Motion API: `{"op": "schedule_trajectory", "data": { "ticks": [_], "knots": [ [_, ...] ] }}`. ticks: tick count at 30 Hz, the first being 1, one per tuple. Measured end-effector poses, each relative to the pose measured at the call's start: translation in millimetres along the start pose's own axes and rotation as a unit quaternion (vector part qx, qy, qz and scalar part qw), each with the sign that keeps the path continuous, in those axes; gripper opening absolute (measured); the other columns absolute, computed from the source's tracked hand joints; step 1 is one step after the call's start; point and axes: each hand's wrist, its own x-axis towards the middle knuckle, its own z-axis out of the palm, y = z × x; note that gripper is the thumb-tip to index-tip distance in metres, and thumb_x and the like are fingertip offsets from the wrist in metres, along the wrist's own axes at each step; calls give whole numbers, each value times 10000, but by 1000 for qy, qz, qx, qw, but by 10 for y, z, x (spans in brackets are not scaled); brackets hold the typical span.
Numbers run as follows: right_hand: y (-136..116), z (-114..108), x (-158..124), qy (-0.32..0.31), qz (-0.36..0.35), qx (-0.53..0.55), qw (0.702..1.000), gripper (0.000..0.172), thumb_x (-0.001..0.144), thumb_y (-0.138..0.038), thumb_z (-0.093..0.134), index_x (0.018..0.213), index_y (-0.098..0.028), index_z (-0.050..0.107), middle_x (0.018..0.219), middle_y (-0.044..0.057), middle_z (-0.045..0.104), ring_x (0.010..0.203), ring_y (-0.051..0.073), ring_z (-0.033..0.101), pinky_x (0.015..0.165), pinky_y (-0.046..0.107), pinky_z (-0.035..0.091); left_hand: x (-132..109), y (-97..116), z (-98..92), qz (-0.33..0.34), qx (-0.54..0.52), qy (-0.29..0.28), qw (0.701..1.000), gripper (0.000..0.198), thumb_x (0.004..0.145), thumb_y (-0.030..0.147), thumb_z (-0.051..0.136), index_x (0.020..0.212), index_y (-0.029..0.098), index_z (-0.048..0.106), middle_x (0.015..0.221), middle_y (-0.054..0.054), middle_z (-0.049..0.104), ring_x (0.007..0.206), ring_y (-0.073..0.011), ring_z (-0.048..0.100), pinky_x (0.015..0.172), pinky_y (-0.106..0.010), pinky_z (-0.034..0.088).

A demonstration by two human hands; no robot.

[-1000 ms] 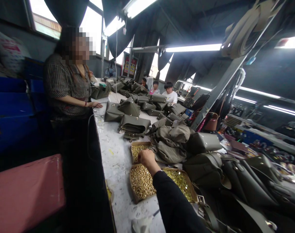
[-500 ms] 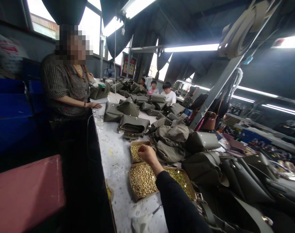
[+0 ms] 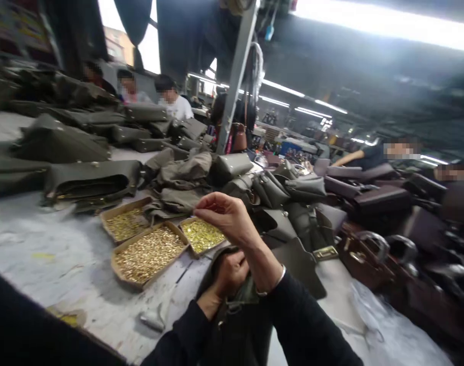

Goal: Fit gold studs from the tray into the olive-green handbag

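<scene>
Table (image 3: 45, 254): long white worktop, scuffed, running from the near left edge away into the room; every place below is given from the three trays on it. Bags (image 3: 90, 178): olive-green, heaped behind the trays and stretching back along the table; more of them, with darker brown ones (image 3: 380, 195), lie to the right of the trays. Post (image 3: 235, 76): grey, slanted, rising well behind the trays. Other people: several seated far behind the trays and to their right, none near. Trays: shallow cardboard, side by side, each holding small gold-coloured metal fittings; big tray (image 3: 148, 254) nearest the person, far tray (image 3: 127, 223) just behind it, right tray (image 3: 201, 235) touching its right corner. Held bag (image 3: 255, 290): olive, just right of and nearer than the trays, at the table's near edge, partly hidden by both forearms. Left hand (image 3: 228, 272): just right of the big tray, low, fingers curled closed on the upper edge of the held bag. Right hand (image 3: 228, 218): raised above the right tray, thumb and fingertips (image 3: 201, 203) pinched together; whatever sits between them is too small to make out, so a fitting there is likely but not certain. Step in hand, as judged: a fitting picked from the trays is on its way to the held bag. Next move, as judged: calls for lowering the pinch to the bag edge that the left hand steadies, keeping the pinch tight and finding the exact spot, since a piece this small slips easily.
</scene>
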Motion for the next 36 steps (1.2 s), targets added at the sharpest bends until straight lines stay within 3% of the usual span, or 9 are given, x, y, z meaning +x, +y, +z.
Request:
{"op": "schedule_trajectory", "data": {
  "ticks": [4,7,12,15,21,28,36],
  "knots": [
    [113,-631,-688,209,42,51,976,266,718,-361,852,836,-178,700,794,7,715,708,134,633,685,245,513,70,8,32,11,-5,-75,997,287,908,359,571,720,166,669,683,-8,653,665,-173,585,653,-263,461],
    [280,-908,-1150,285,59,72,954,239,722,-325,863,851,-180,723,830,25,741,737,147,654,711,257,522,73,58,-13,-3,-10,-97,995,294,929,379,568,781,156,690,731,-10,668,712,-173,596,674,-247,459],
    [459,-1042,-1628,264,129,23,955,173,720,-306,866,783,-191,753,795,25,744,733,160,652,721,261,503,29,126,6,-22,-17,-131,991,313,942,386,579,779,151,705,733,-11,671,724,-175,608,674,-239,463],
    [469,-1026,-1743,257,114,-46,959,90,765,-272,826,777,-209,764,786,12,719,755,166,638,731,266,491,-1,169,38,0,-18,-160,987,273,960,356,560,863,160,724,818,-21,714,793,-189,646,739,-247,484],
    [476,-957,-1775,257,41,-148,954,71,813,-179,776,773,-236,764,810,2,668,800,161,616,734,252,480,-47,184,70,41,-5,-168,985,249,973,308,538,860,165,708,809,-20,709,755,-168,644,719,-236,478],
    [540,-952,-1795,260,38,-144,954,82,808,-166,788,778,-241,773,816,1,676,792,159,623,720,246,484,-53,135,87,76,3,-172,982,284,985,300,508,780,155,641,694,3,609,654,-132,568,625,-217,421],
    [563,-961,-1804,255,46,-151,954,75,815,-174,790,783,-240,774,829,6,696,816,169,642,763,259,493,-63,102,76,89,3,-189,978,245,989,275,498,867,151,670,753,-10,636,700,-137,594,665,-224,425]
  ]
}}
